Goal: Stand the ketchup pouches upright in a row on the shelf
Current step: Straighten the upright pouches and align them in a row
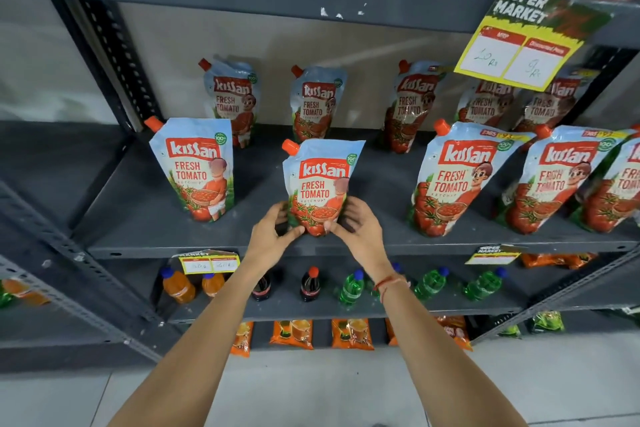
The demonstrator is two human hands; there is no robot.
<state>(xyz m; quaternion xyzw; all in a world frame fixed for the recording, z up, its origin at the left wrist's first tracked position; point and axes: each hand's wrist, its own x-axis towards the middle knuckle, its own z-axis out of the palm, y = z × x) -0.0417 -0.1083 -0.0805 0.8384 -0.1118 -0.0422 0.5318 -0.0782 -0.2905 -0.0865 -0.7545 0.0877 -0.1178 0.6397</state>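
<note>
A Kissan ketchup pouch (320, 180) with an orange cap stands upright near the front of the grey shelf (138, 218). My left hand (273, 236) and my right hand (356, 229) grip its base from either side. Another pouch (197, 166) stands upright to its left. To the right, a pouch (453, 180) and a further one (554, 180) lean in the front row, with one more cut off at the frame edge. Several pouches stand along the back, among them one at the left (233, 97) and one in the middle (317, 100).
A price sign (519, 42) hangs from the shelf above at the right. Soft-drink bottles (349, 288) fill the shelf below, with orange packets (351, 333) lower down. A perforated upright post (110, 62) bounds the left side.
</note>
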